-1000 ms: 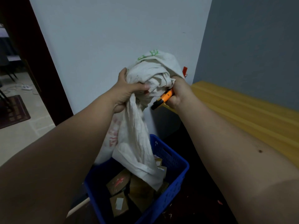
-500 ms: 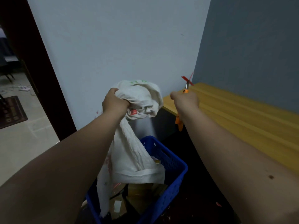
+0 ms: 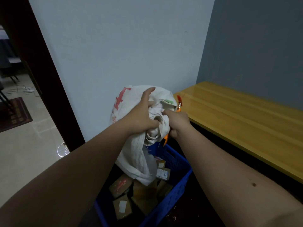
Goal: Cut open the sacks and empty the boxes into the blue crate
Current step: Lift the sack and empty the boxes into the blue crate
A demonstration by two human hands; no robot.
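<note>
Domestic or small-office room corner: pale painted wall (image 3: 123,46), dark wooden door frame (image 3: 41,71), glossy yellow wooden tabletop (image 3: 237,115), beige tiled floor (image 3: 24,153), dark patterned mat (image 3: 13,115).

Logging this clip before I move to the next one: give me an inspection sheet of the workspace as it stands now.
Surface: yellow wooden table at right, top bare; dark floor under it.
Job's things: white sack bunched up, its lower end hanging into the blue crate; cardboard boxes lie in the crate.
Clutter: small bits scattered on the dark floor by the crate.
Hands: left hand grips the sack's top; right hand holds an orange cutter against the sack, red strip sticking up above it.
Cables: power strip and cords on the tiled floor beyond the doorway.
Surroundings: pale wall, grey wall at right, dark door frame, dark mat.
</note>
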